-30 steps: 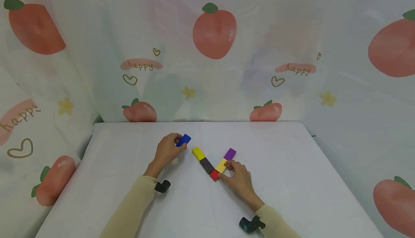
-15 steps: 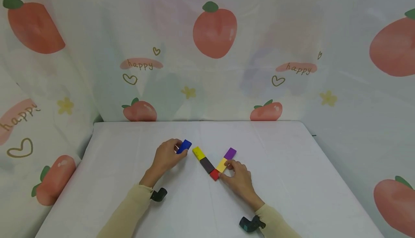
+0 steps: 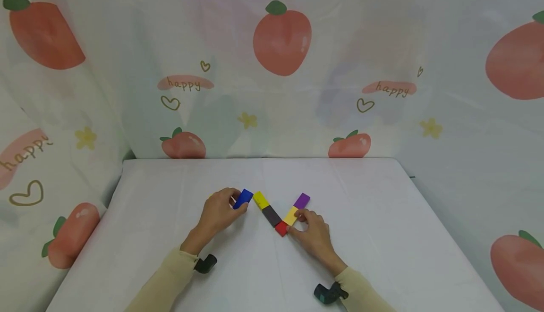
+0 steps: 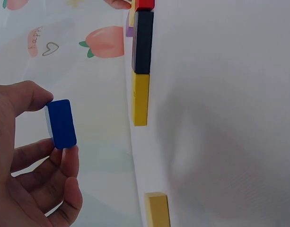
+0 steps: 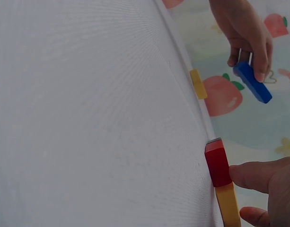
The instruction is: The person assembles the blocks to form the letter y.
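Observation:
My left hand (image 3: 218, 210) pinches a blue block (image 3: 243, 199) between thumb and fingers, just left of the V-shaped row. In the left wrist view the blue block is tilted and clear of the other blocks. The V's left arm has a yellow block (image 3: 261, 200) and a black block (image 3: 271, 216), meeting a red block (image 3: 281, 229) at the corner. A lighter yellow block (image 3: 290, 217) and a purple block (image 3: 301, 201) form the right arm. My right hand (image 3: 315, 236) rests against this side, thumb at the red block and a finger at the lighter yellow one.
Another pale yellow block (image 4: 157, 210) lies apart on the white table (image 3: 382, 231), mostly hidden behind my left hand in the head view. A fruit-printed curtain (image 3: 280, 113) rises behind the table. Both wrists carry black cameras (image 3: 206, 264).
My left hand has brought the blue block nearer to me and slightly right, beside the top of the yellow block. My right hand and the joined row stay where they were.

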A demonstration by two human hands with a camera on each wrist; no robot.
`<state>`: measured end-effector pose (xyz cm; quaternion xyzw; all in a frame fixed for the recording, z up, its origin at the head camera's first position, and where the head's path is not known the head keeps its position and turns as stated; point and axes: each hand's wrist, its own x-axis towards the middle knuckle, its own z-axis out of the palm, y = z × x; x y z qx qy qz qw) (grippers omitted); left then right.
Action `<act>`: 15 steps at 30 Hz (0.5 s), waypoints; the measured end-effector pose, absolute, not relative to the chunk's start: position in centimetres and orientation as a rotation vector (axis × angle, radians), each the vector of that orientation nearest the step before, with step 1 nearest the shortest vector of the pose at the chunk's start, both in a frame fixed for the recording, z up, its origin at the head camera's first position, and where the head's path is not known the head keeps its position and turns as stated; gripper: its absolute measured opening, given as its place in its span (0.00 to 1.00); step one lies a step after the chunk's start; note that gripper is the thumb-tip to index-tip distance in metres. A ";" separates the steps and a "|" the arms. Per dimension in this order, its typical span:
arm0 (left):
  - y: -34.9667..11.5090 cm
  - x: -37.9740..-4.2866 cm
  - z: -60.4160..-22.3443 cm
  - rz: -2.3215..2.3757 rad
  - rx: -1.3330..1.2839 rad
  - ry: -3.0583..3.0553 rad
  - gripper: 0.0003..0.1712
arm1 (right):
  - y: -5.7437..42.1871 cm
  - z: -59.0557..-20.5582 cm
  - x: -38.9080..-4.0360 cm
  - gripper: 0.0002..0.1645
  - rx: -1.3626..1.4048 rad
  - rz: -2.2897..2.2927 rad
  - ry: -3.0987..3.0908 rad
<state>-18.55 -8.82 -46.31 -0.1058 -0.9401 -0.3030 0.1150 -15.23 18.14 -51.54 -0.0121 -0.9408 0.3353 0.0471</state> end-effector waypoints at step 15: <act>-8.1 -16.7 -46.8 -0.891 -0.363 -2.773 0.21 | 18.1 -51.7 -15.2 0.25 -0.041 1.018 -2.866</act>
